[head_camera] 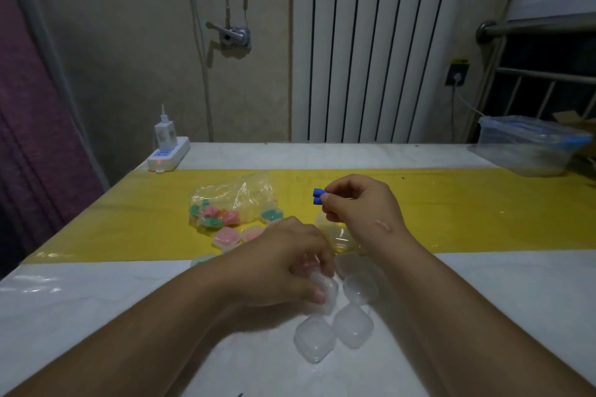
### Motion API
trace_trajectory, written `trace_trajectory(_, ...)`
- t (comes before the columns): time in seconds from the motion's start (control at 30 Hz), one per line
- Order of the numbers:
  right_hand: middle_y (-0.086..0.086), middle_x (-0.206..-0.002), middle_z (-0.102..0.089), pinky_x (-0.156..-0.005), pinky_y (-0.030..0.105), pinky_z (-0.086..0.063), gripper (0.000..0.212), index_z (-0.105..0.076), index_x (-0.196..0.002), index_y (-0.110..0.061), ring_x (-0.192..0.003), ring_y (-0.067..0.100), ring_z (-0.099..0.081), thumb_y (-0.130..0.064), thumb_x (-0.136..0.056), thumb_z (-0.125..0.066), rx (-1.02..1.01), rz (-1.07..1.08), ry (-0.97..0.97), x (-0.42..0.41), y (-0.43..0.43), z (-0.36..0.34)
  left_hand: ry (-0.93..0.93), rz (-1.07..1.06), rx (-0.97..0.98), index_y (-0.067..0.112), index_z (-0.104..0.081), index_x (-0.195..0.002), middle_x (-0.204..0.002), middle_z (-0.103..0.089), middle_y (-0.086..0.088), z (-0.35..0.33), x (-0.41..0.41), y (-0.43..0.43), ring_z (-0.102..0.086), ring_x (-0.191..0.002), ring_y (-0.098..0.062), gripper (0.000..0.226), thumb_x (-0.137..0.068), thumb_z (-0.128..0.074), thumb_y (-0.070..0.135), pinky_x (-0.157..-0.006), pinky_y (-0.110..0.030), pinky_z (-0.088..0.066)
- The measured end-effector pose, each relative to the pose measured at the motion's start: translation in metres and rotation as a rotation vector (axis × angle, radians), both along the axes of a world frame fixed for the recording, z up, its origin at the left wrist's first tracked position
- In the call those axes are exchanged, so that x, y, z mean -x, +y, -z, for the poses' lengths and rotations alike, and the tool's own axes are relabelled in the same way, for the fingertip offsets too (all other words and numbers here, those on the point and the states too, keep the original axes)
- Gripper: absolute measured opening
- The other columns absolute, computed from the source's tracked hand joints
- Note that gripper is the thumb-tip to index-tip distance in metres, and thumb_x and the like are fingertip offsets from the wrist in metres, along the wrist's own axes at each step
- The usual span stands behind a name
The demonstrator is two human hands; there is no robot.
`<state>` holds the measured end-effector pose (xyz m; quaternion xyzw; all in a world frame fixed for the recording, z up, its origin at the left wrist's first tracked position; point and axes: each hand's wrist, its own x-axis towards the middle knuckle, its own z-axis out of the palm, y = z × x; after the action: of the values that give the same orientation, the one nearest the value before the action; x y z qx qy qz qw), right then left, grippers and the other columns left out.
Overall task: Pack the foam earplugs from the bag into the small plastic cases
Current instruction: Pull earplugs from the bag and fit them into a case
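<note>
Under the left hand (283,264), near the table's front edge, a clear case (327,293) was half covered by the curled fingers & thumb gripping it, so whether its lid was up or down couldn't be told; blur smeared the fingertips too. Just behind the right wrist lay some crinkled plastic (337,237) on the yellow strip (467,203), mostly hidden by both hands, contents not readable. At the left hand's far side a greenish case (203,259) showed only as a sliver. The right hand (361,203) was raised above the strip, thumb & forefinger pinching two blue earplugs (317,197) side by side, w/ only their blunt ends sticking out to the left. Four empty cases (353,325) sat on the white table (96,300) around the gripped one: two touching in front, one just right of it, one behind, faint vs. the pale top. Farther back-left the bag (235,198) lay slumped, w/ pink, orange & green foam heaped in its lower corner; loose or cased couldn't be told. Two pink cases (226,236) & a green case (272,214) rested just in front of the bag, each w/ coloured foam inside. A power strip (167,156) sat at the far-left edge; a plastic box (532,145) w/ a blue lid sat at far right, contents unclear.
</note>
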<state>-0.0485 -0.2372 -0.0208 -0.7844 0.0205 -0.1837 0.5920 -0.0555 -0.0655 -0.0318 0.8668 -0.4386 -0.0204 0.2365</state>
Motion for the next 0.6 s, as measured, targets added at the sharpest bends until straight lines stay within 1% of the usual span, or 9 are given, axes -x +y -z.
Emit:
trace_trajectory(0.07,0.005,-0.079,-0.073,-0.072,0.039,-0.061,0.01,-0.067,-0.078,-0.013,-0.069,0.019,-0.068,-0.005,-0.083,-0.068,-0.012,0.011,-0.008,-0.001,0.0,0.0,0.109,-0.136,0.168,0.037,-0.06,-0.086,-0.087,-0.059,0.012,-0.002,-0.002,0.005,-0.054,-0.082,-0.005,0.025,-0.077,-0.079,0.025,-0.073,-0.028,-0.048)
trace_trajectory(0.13,0.005,-0.077,-0.073,-0.065,0.034,-0.059,0.011,-0.064,-0.08,-0.013,-0.069,0.018,-0.068,-0.003,-0.084,-0.067,-0.043,0.002,-0.005,0.0,0.0,-0.002,0.184,-0.247,0.358,0.034,-0.06,-0.086,-0.083,-0.062,0.008,-0.005,-0.005,0.013,-0.057,-0.069,-0.006,0.027,-0.078,-0.078,0.016,-0.064,-0.037,-0.054)
trace_trajectory(0.2,0.007,-0.077,-0.073,-0.059,0.031,-0.057,0.013,-0.063,-0.084,-0.013,-0.063,0.017,-0.068,-0.001,-0.087,-0.064,-0.084,-0.037,0.006,0.002,0.001,-0.004,0.282,-0.288,0.542,0.036,-0.064,-0.089,-0.091,-0.064,0.005,-0.008,-0.007,0.021,-0.06,-0.07,-0.009,0.035,-0.079,-0.075,0.004,-0.064,-0.036,-0.056)
trace_trajectory(0.27,0.011,-0.079,-0.072,-0.059,0.03,-0.057,0.017,-0.067,-0.085,-0.013,-0.059,0.015,-0.066,0.003,-0.089,-0.061,-0.129,-0.102,0.013,0.003,0.003,-0.005,0.402,-0.319,0.729,0.033,-0.072,-0.094,-0.098,-0.066,-0.008,-0.008,-0.011,0.029,-0.063,-0.074,-0.016,0.042,-0.082,-0.068,-0.007,-0.067,-0.032,-0.058)
trace_trajectory(0.33,0.011,-0.08,-0.072,-0.061,0.028,-0.059,0.021,-0.072,-0.083,-0.011,-0.06,0.014,-0.065,0.006,-0.089,-0.06,-0.15,-0.151,0.027,0.004,0.007,-0.004,0.526,-0.334,0.865,0.024,-0.073,-0.098,-0.093,-0.067,-0.019,-0.009,-0.013,0.034,-0.066,-0.076,-0.025,0.037,-0.087,-0.06,-0.009,-0.073,-0.04,-0.057)
trace_trajectory(0.4,0.01,-0.078,-0.072,-0.062,0.026,-0.059,0.023,-0.073,-0.082,-0.008,-0.061,0.014,-0.065,0.009,-0.088,-0.058,-0.158,-0.172,0.05,0.005,0.01,-0.003,0.619,-0.32,0.958,0.017,-0.071,-0.103,-0.095,-0.065,-0.018,-0.009,-0.015,0.035,-0.068,-0.076,-0.029,0.032,-0.091,-0.054,-0.008,-0.08,-0.048,-0.053)
trace_trajectory(0.47,0.01,-0.074,-0.071,-0.061,0.026,-0.059,0.025,-0.073,-0.083,-0.005,-0.06,0.015,-0.064,0.009,-0.088,-0.054,-0.154,-0.199,0.075,0.007,0.011,-0.004,0.631,-0.32,0.997,0.014,-0.068,-0.106,-0.097,-0.064,-0.013,-0.009,-0.015,0.033,-0.069,-0.076,-0.028,0.029,-0.092,-0.052,-0.006,-0.077,-0.044,-0.055)
trace_trajectory(0.53,0.013,-0.075,-0.071,-0.062,0.028,-0.059,0.023,-0.074,-0.085,-0.003,-0.062,0.019,-0.064,0.007,-0.089,-0.054,-0.144,-0.241,0.098,0.009,0.013,-0.004,0.616,-0.339,0.997,0.014,-0.067,-0.108,-0.09,-0.067,-0.009,-0.011,-0.015,0.032,-0.068,-0.075,-0.026,0.027,-0.092,-0.053,-0.004,-0.073,-0.041,-0.056)
trace_trajectory(0.6,0.017,-0.079,-0.071,-0.063,0.029,-0.059,0.016,-0.075,-0.087,0.0,-0.064,0.021,-0.065,0.002,-0.09,-0.059,-0.145,-0.285,0.111,0.011,0.015,-0.004,0.62,-0.358,0.982,0.014,-0.064,-0.108,-0.082,-0.068,-0.007,-0.011,-0.015,0.031,-0.067,-0.072,-0.025,0.023,-0.093,-0.054,0.0,-0.073,-0.041,-0.054)
